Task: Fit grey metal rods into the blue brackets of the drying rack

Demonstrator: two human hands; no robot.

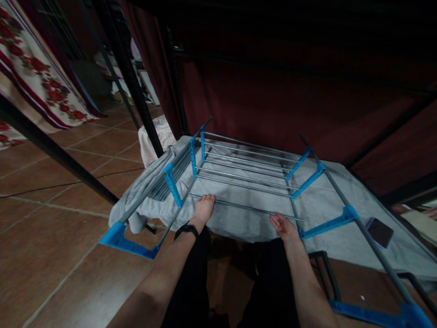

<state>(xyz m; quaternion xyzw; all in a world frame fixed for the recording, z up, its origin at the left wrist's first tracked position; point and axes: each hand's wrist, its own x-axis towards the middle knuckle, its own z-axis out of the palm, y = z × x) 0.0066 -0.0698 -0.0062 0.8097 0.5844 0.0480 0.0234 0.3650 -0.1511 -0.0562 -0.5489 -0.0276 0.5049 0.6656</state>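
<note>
A folded drying rack (246, 177) with grey metal rods and blue plastic joints lies flat on a grey towel (327, 200) on the floor. My left hand (204, 207), with a black band at the wrist, curls its fingers over the nearest grey rod (239, 206) at its left end. My right hand (284, 226) is palm up under the same rod near its right end, fingers closed around it. Both forearms reach forward over my dark trouser legs.
A dark phone (379, 231) rests on the towel at the right. Dark red fabric hangs behind the rack. Black metal bars (136, 86) slant across the left, a floral cloth (37, 77) hangs far left, and brown floor tiles (68, 255) spread around.
</note>
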